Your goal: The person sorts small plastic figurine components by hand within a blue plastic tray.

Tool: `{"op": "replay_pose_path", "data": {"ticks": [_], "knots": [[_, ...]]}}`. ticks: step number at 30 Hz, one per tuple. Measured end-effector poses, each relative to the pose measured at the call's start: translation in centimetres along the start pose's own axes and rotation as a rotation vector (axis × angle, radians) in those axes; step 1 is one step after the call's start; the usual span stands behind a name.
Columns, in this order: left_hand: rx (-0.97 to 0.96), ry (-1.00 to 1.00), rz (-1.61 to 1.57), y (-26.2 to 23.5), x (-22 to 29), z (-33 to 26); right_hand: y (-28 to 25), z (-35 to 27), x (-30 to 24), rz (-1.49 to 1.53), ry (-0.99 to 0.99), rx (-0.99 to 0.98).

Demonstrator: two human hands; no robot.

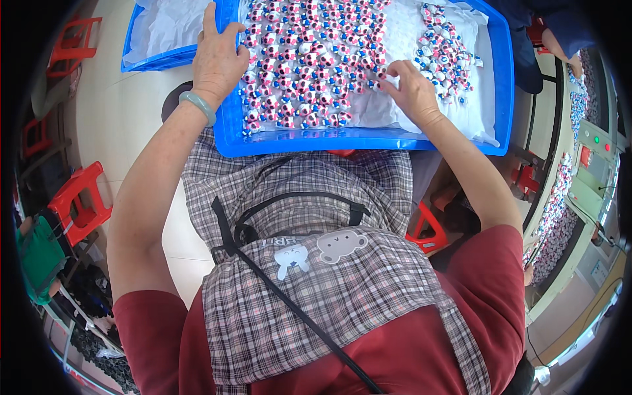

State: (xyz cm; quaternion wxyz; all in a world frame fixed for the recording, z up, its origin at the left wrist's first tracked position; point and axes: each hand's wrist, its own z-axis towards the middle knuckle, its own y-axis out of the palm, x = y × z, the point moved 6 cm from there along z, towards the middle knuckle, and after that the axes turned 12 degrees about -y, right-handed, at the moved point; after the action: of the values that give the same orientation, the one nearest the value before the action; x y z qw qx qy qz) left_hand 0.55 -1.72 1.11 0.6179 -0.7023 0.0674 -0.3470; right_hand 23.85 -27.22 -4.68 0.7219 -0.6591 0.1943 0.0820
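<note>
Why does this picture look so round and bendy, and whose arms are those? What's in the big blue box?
There's no robot here, just a person with two bare hands. A camera on their head looks down through a very wide lens, which bends straight edges. That's why you see their checked apron below.

The big blue tray has a white lining. Small pink, white and blue figures sit in rows on the left, with a loose heap on the right.

The left hand rests at the tray's left rim. The right hand reaches beside the rows; I can't tell if it's holding a figure.
</note>
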Motion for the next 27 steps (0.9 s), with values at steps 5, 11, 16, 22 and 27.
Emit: {"op": "replay_pose_path", "data": {"ticks": [5, 11, 16, 22, 27], "knots": [[0.143, 0.124, 0.087, 2.1, -2.9, 0.3, 1.4, 0.9, 1.2, 0.056, 0.139, -0.012], [0.114, 0.077, 0.099, 2.0, -2.3, 0.2, 2.5, 1.2, 2.0, 0.165, 0.197, 0.026], [0.085, 0.054, 0.083, 2.2, -2.6, 0.2, 2.3, 1.0, 2.2, 0.234, 0.186, -0.018], [0.102, 0.072, 0.089, 2.3, -2.5, 0.3, 1.1, 0.8, 2.2, 0.297, 0.164, 0.053], [0.117, 0.083, 0.085, 2.0, -2.5, 0.2, -3.7, 1.1, 6.4, 0.15, 0.219, 0.217]]}}
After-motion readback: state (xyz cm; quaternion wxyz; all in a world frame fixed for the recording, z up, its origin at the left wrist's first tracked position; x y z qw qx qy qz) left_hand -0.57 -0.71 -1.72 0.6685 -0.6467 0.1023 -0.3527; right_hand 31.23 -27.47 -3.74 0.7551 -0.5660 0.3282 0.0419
